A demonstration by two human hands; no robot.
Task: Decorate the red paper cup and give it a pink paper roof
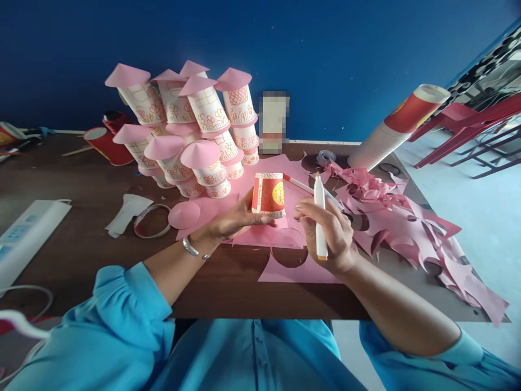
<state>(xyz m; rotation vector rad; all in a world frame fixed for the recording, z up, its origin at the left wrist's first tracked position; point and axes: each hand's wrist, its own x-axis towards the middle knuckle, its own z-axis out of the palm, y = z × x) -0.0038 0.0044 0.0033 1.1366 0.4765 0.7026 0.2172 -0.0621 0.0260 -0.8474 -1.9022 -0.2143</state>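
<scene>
My left hand [240, 216] holds a red and white paper cup [268, 196] upside down, its wider rim low and a yellow round mark on its side. Just right of the cup, my right hand [331, 231] has its fingers curled round a white marker [320, 222] that stands nearly upright, tip up. Behind the cup lies a red-and-white pen [299, 185]. Pink paper [244, 231] is spread under both hands. Left of the cup stand several white cup towers [209, 108] with pink cone roofs and drawn red and orange flowers.
Pink paper scraps [407, 228] cover the table's right side, near a tall cup stack [385, 138]. At left are a tape ring [152, 221], white paper [128, 213], a red cup [109, 146] and a power strip [32, 233]. A blue wall [325, 54] rises behind.
</scene>
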